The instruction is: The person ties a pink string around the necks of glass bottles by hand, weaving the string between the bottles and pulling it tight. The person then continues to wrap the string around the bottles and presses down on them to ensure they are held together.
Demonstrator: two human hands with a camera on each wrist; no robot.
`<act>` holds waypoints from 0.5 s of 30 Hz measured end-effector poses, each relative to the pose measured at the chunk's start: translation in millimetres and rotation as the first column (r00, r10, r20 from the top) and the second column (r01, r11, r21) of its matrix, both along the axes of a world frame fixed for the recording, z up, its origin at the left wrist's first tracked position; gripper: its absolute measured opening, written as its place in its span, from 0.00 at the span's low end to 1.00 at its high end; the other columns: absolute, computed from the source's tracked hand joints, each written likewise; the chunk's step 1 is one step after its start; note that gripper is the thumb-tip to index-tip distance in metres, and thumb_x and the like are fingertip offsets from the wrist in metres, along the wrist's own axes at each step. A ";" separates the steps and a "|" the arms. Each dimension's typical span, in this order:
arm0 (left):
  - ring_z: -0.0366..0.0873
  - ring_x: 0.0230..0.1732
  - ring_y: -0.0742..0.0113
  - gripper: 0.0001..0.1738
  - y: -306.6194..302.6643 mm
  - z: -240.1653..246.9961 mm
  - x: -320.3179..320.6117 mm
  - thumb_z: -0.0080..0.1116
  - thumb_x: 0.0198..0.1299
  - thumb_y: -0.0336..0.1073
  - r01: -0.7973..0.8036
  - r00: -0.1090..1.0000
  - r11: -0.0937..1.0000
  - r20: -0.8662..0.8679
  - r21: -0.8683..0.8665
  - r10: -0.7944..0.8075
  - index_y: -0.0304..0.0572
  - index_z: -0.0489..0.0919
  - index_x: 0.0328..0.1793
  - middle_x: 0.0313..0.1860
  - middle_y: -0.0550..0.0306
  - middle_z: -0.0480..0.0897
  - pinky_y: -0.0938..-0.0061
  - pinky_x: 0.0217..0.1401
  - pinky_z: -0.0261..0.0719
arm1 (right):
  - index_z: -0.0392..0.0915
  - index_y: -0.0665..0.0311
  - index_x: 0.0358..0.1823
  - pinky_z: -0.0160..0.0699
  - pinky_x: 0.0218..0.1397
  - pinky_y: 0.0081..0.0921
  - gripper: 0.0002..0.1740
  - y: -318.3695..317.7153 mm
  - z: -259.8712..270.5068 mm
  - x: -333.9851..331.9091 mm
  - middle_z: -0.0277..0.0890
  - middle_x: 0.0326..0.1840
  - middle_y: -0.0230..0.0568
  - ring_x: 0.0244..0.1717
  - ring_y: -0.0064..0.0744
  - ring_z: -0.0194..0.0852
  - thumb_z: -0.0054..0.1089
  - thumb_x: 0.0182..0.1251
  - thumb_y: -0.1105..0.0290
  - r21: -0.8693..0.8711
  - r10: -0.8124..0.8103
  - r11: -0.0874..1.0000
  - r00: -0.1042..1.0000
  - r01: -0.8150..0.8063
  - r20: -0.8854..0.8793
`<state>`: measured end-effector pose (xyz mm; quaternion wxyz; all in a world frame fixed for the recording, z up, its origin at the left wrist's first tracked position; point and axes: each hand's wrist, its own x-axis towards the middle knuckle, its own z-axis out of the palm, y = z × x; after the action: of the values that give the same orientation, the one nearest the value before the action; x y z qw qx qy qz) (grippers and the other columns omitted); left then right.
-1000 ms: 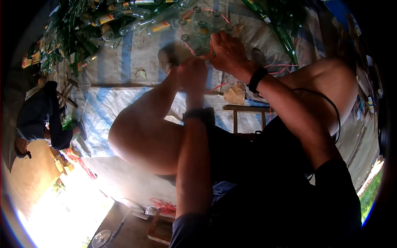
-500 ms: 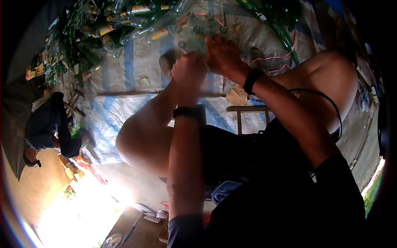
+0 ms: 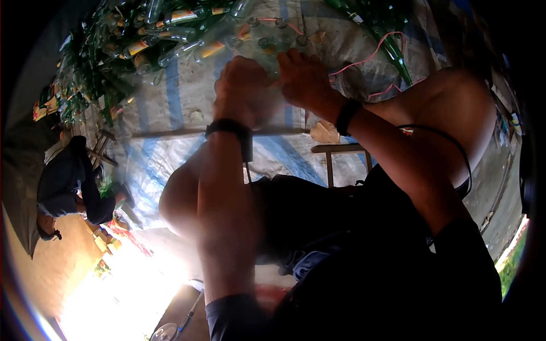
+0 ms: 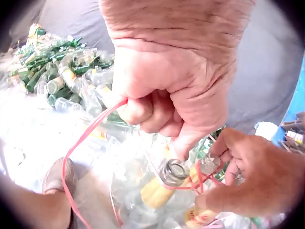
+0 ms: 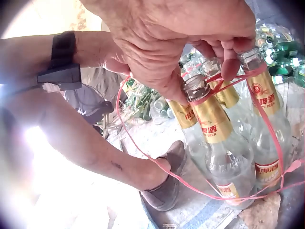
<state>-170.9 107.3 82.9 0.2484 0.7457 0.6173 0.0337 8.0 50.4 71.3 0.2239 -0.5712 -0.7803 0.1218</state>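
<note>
- My left hand (image 4: 167, 90) is a tight fist clamped on a thin red plastic string (image 4: 83, 138). It is raised above the near side of a cluster of clear glass beer bottles with gold foil necks (image 5: 224, 138).
- My right hand (image 5: 176, 43) sits directly on top of that cluster. Its thumb and fingertips (image 5: 231, 71) pinch the string where it crosses between the bottle mouths.
- The string wraps the cluster's necks, runs down its side and crosses its foot. It then arcs out in a slack loop on the near side of the cluster, beside my grey shoe (image 5: 167, 186).
- The cluster stands upright on a white woven tarp with blue stripes (image 3: 182, 85). A heap of loose green and clear bottles (image 3: 114, 51) lies beyond the cluster, to its left.
- To do this well, I judge the left fist should pull in one straight, even line away from the cluster, taking up the slack without jerking.
- The right pinch should pin the crossing hard against the necks so the wrap cannot ride up over the mouths.
- The risk, as I judge it, is that a sideways tug could tip the cluster or knock glass on glass.
</note>
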 end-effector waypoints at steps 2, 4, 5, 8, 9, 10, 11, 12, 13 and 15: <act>0.85 0.33 0.54 0.08 0.9 3.2 -3.4 0.63 0.49 0.37 -0.005 1.000 0.999 0.003 -0.049 0.005 0.44 0.88 0.30 0.29 0.48 0.85 0.68 0.39 0.82 | 0.70 0.62 0.44 0.73 0.46 0.45 0.16 0.0 0.1 -0.4 0.73 0.43 0.45 0.44 0.49 0.77 0.62 0.53 0.72 -0.018 -0.012 1.000 1.000 0.012 -0.009; 0.86 0.36 0.51 0.09 2.8 -4.1 -10.9 0.61 0.50 0.39 -0.158 0.905 0.949 0.344 -0.272 0.249 0.47 0.89 0.33 0.31 0.47 0.86 0.66 0.42 0.83 | 0.70 0.62 0.43 0.73 0.46 0.45 0.16 0.2 0.3 0.1 0.73 0.43 0.45 0.44 0.49 0.77 0.62 0.53 0.72 -0.035 -0.012 0.999 1.000 0.012 -0.011; 0.86 0.36 0.51 0.09 6.3 -9.2 -11.2 0.61 0.50 0.39 -0.156 0.905 0.949 0.345 -0.273 0.248 0.47 0.89 0.33 0.31 0.47 0.86 0.66 0.42 0.83 | 0.70 0.62 0.43 0.73 0.46 0.45 0.16 0.9 0.3 0.5 0.72 0.43 0.44 0.44 0.49 0.77 0.62 0.52 0.72 -0.048 -0.011 0.999 1.000 0.011 -0.013; 0.86 0.38 0.49 0.11 4.2 -12.6 -8.1 0.60 0.51 0.41 -0.042 0.996 0.998 -0.075 -0.053 0.038 0.49 0.89 0.34 0.32 0.48 0.86 0.64 0.44 0.83 | 0.70 0.61 0.43 0.72 0.46 0.45 0.17 -0.1 -2.9 1.0 0.72 0.42 0.44 0.44 0.48 0.77 0.62 0.51 0.72 -0.003 -0.004 1.000 1.000 0.004 -0.023; 0.86 0.39 0.47 0.11 -3.2 -12.4 -4.5 0.60 0.51 0.41 -0.117 0.988 0.993 -0.103 -0.016 0.115 0.49 0.89 0.33 0.32 0.47 0.86 0.63 0.45 0.83 | 0.70 0.61 0.43 0.72 0.46 0.45 0.17 -0.1 -2.8 0.9 0.72 0.42 0.44 0.44 0.48 0.77 0.62 0.51 0.72 -0.003 -0.004 1.000 1.000 0.004 -0.022; 0.86 0.40 0.46 0.11 -8.1 -12.4 -2.7 0.60 0.50 0.41 -0.191 0.973 0.981 -0.127 0.023 0.192 0.48 0.89 0.33 0.33 0.46 0.86 0.62 0.45 0.83 | 0.69 0.61 0.43 0.72 0.46 0.45 0.17 -0.3 -2.6 0.9 0.72 0.42 0.44 0.44 0.48 0.77 0.62 0.51 0.72 -0.009 0.000 1.000 1.000 0.000 -0.022; 0.86 0.40 0.46 0.11 -9.9 -13.4 -3.6 0.60 0.50 0.41 -0.192 0.973 0.981 -0.125 0.023 0.193 0.48 0.89 0.33 0.33 0.46 0.86 0.62 0.45 0.83 | 0.69 0.60 0.43 0.71 0.47 0.45 0.17 -1.0 -2.5 1.1 0.72 0.42 0.43 0.44 0.48 0.77 0.62 0.51 0.72 -0.015 0.004 1.000 1.000 -0.005 -0.022; 0.86 0.39 0.49 0.10 -12.5 -14.7 -5.1 0.60 0.50 0.39 -0.203 0.977 0.979 -0.060 0.030 0.204 0.47 0.89 0.33 0.33 0.46 0.86 0.63 0.44 0.82 | 0.69 0.60 0.43 0.71 0.47 0.45 0.17 -2.2 -3.4 1.5 0.72 0.42 0.43 0.44 0.48 0.77 0.62 0.51 0.72 -0.016 0.006 1.000 1.000 -0.006 -0.021; 0.87 0.38 0.52 0.09 -14.7 -15.5 -6.4 0.60 0.50 0.37 -0.214 0.977 0.976 0.005 0.039 0.214 0.46 0.88 0.32 0.33 0.47 0.87 0.64 0.43 0.82 | 0.69 0.60 0.42 0.71 0.47 0.45 0.16 -2.4 -4.1 1.8 0.72 0.42 0.44 0.44 0.48 0.77 0.61 0.52 0.71 -0.011 0.007 1.000 1.000 -0.007 -0.022; 0.85 0.36 0.56 0.08 -21.7 -16.9 -6.4 0.60 0.50 0.35 -0.253 0.964 0.966 0.104 0.048 0.247 0.44 0.88 0.32 0.32 0.48 0.86 0.66 0.41 0.81 | 0.69 0.60 0.42 0.71 0.47 0.46 0.15 -1.4 -6.3 1.5 0.72 0.42 0.44 0.43 0.48 0.77 0.61 0.54 0.71 -0.001 0.006 1.000 1.000 -0.006 -0.025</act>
<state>-177.3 85.7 66.1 0.2492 0.6666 0.6922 0.1197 9.5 49.0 65.0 0.2330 -0.5673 -0.7791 0.1298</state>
